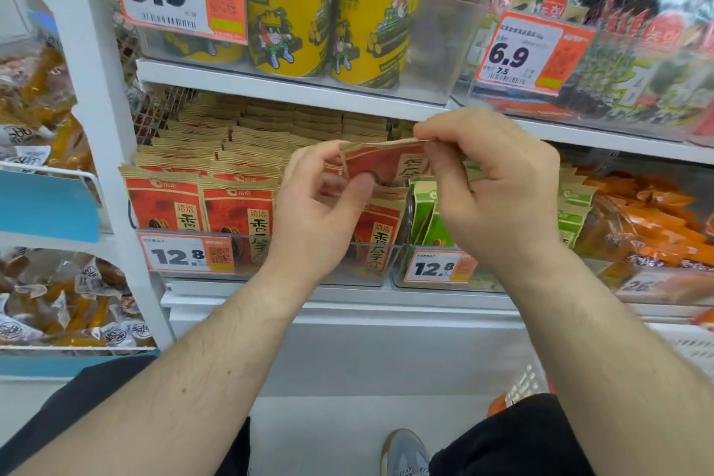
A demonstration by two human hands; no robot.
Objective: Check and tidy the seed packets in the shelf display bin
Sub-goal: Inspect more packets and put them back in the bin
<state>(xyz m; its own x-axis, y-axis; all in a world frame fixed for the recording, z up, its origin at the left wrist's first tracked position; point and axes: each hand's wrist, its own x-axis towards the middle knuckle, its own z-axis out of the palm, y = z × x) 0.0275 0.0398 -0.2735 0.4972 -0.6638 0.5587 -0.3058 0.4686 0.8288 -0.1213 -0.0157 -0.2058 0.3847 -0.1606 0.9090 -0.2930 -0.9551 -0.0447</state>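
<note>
Both our left hand [320,201] and right hand [490,182] pinch one red, tan-edged packet [386,162] mid-frame, above the bin [390,263].

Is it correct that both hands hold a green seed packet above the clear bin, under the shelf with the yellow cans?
Not quite: the seed packet is red, not green. The head view shows the left hand and the right hand pinching it together above the clear bin, under the shelf with the yellow cans. Green packets stand in the next bin.
</note>
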